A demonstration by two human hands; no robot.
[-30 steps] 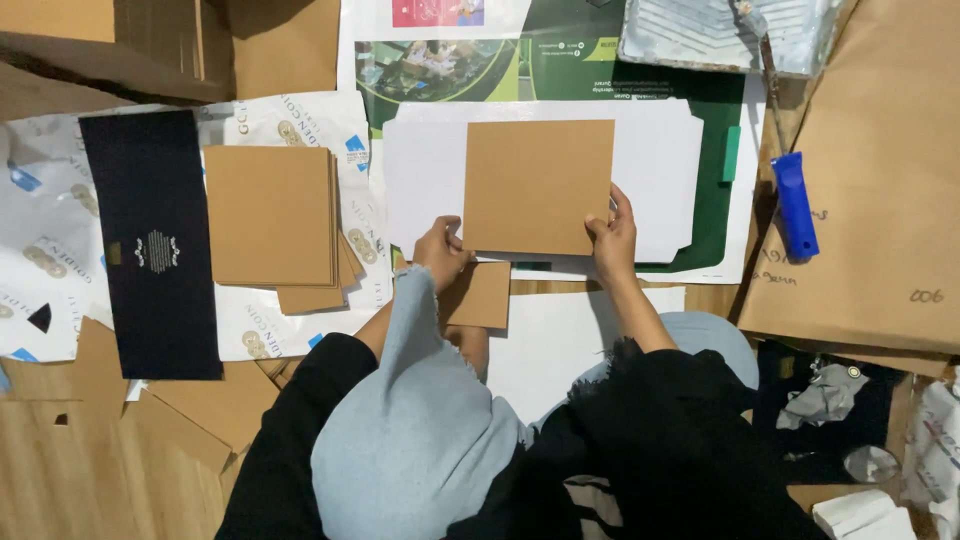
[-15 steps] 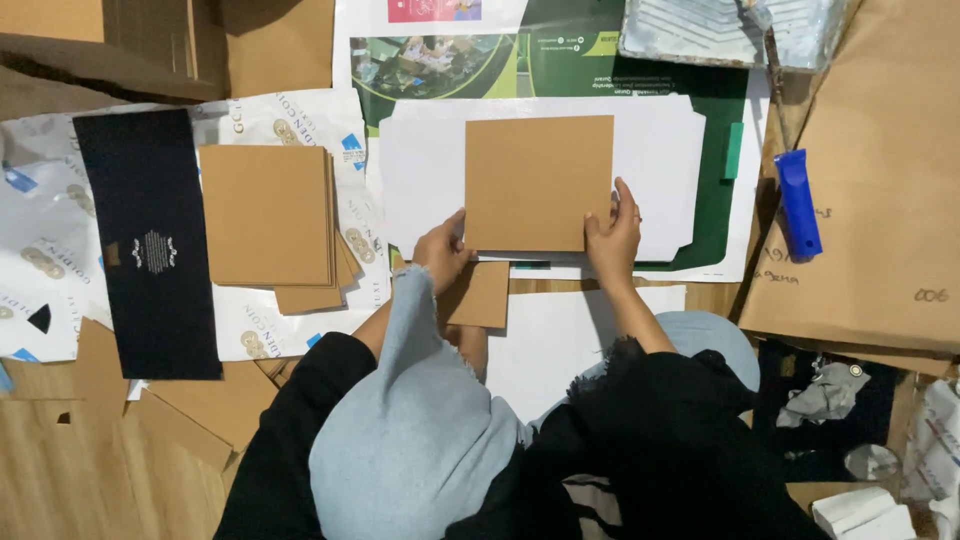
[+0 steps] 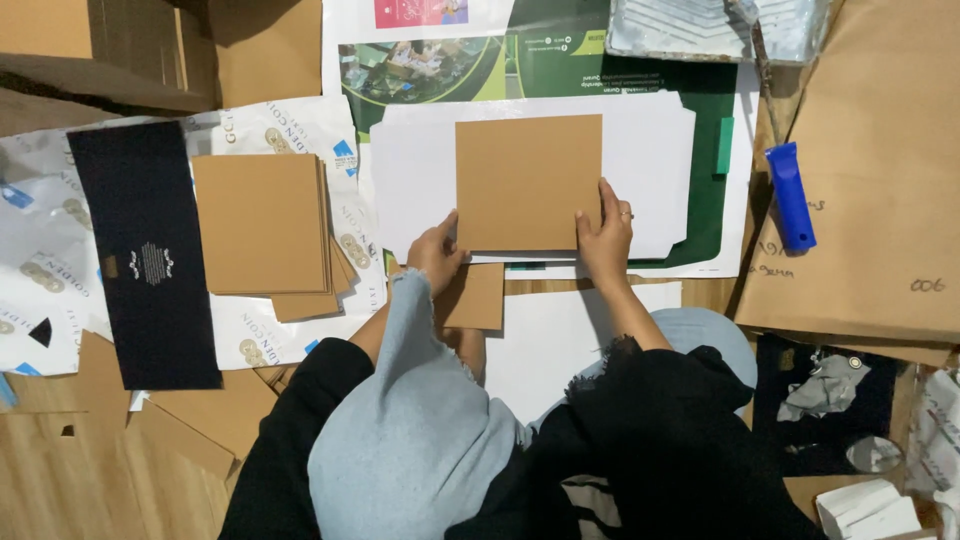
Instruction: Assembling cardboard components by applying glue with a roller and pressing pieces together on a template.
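While both hands are pressing at its lower corners, a square brown card (image 3: 528, 180) is lying flat on top of a larger white die-cut sheet (image 3: 660, 170), roughly centred on it and with its edges running parallel to the sheet's; the left hand (image 3: 437, 255) is sitting at the card's lower left corner, its fingers curled together and its fingertips touching the card's bottom edge, though whether they are actually pinching the card I cannot tell; the right hand (image 3: 605, 235) is lying at the lower right corner, its fingers held close together and stretched up along the card's right edge, flat against card and sheet rather than clamped round anything; the card is thus reaching up and away from both hands, between them at its base. Just below the left hand, a smaller brown piece (image 3: 478, 298) is poking out from under the wrist; to the left, well apart from the hands, a stack of brown cards (image 3: 262, 225) is resting on printed white paper, beside a dark navy sheet (image 3: 145, 255); to the right, a blue-handled tool (image 3: 790, 195) is lying on a big brown paper (image 3: 870, 170); a green printed poster (image 3: 560, 55) is showing under the white sheet.
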